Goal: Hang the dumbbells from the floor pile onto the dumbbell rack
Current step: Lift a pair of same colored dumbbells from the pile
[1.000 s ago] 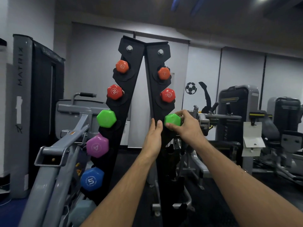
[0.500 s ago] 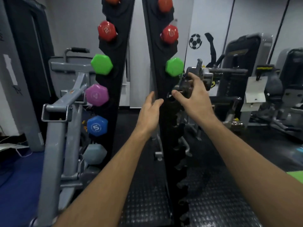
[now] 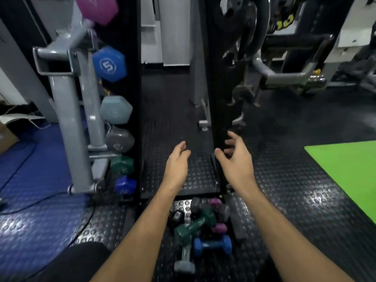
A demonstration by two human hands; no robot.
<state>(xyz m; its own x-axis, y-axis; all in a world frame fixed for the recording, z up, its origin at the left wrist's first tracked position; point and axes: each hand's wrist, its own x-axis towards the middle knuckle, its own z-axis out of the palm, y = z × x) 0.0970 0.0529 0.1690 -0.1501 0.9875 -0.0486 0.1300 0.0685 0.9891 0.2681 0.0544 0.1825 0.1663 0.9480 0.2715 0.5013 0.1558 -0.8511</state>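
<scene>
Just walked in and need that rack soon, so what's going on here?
A person is restocking the dumbbell rack from a floor pile. Right now both hands are empty: the left hand and right hand hang open above the rubber floor, in front of the rack's base. The rack's left side holds a blue dumbbell marked 5 with smaller ones below it. The pile still includes a green dumbbell and a blue dumbbell, so the job isn't finished.

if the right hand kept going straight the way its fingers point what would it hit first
Probably the black rack upright: the right hand is open and empty, its fingers aimed forward, close beside that post. Depth is unclear, so it might slip just past it.
</scene>
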